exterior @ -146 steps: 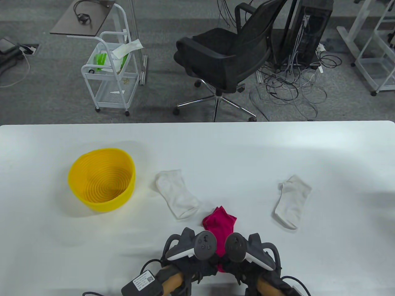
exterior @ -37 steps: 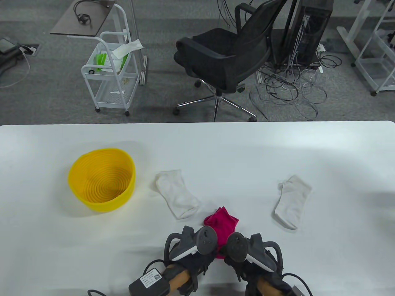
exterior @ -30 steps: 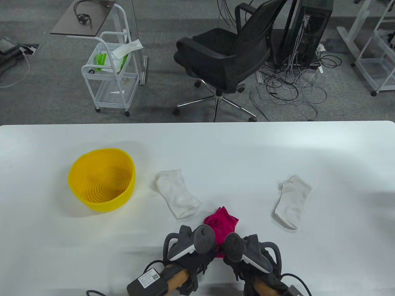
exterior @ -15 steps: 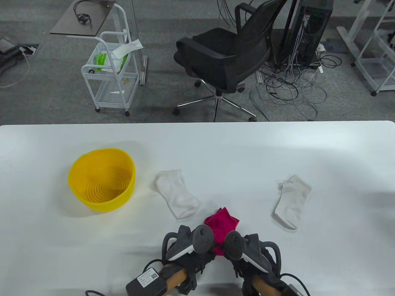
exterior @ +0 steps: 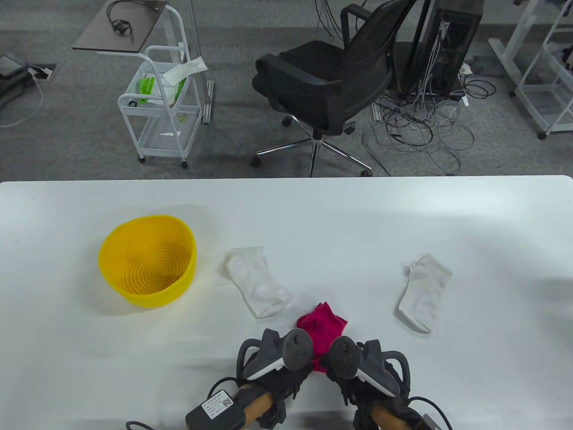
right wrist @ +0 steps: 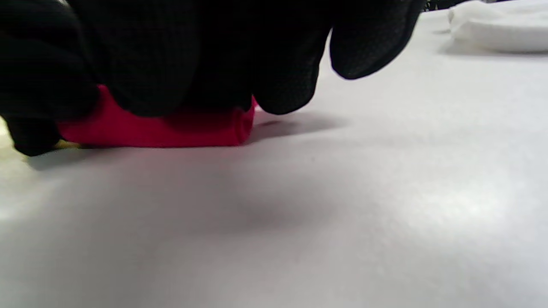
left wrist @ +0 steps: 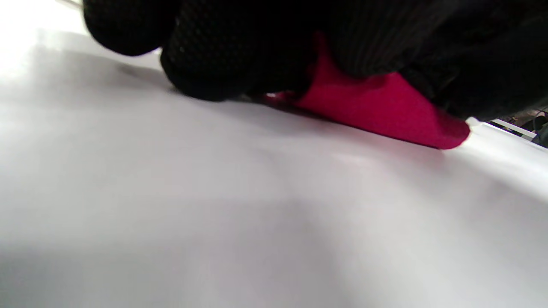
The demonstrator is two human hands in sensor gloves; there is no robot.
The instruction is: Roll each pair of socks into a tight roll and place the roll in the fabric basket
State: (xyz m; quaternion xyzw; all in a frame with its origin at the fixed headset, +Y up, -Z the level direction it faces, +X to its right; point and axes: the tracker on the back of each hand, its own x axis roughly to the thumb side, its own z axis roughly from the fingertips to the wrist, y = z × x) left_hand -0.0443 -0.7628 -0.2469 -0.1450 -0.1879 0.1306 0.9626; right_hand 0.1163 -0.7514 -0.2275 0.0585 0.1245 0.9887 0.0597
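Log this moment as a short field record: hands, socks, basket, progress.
left hand: fingers curled on the pink socks, near end
right hand: fingers curled over the same socks, on the rolled part
pink socks: partly rolled, far end still flat on the table
white sock: flat, between the basket and the pink socks
second white sock: flat, to the right, apart from the first
basket: yellow, nothing inside
progress: first roll under way, no roll in the basket

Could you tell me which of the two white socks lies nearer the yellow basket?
The white sock left of centre, just right of the basket; the other white sock lies far to the right.
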